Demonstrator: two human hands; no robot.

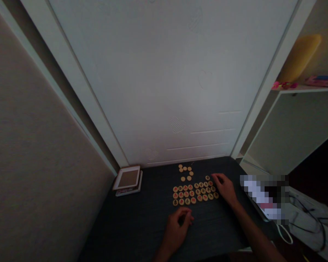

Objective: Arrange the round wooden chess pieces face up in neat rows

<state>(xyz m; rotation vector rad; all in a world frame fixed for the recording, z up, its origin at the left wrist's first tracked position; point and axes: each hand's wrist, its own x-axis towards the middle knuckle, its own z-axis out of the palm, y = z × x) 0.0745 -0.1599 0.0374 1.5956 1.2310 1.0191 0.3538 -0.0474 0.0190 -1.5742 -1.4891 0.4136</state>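
Round wooden Chinese chess pieces (186, 194) lie face up in two blocks of short rows on the dark table, marked with red or black characters. One piece (207, 178) sits by itself just above the right block. My right hand (224, 187) is beside it, fingertips pinched together close to its right edge; whether they hold a piece is hidden. In front of the left block, my left hand (178, 226) hovers or rests with fingers curled and thumb near the index finger. What it holds, if anything, cannot be made out. Several blank-looking pieces (189, 178) lie loosely farther back.
A shallow box or frame (128, 179) sits on another flat item at the table's left back. White panelling (164, 91) rises behind the table. A blurred-out object (262, 200) lies at the right edge, with cables (311, 214) beyond it. A shelf (308, 89) stands at right.
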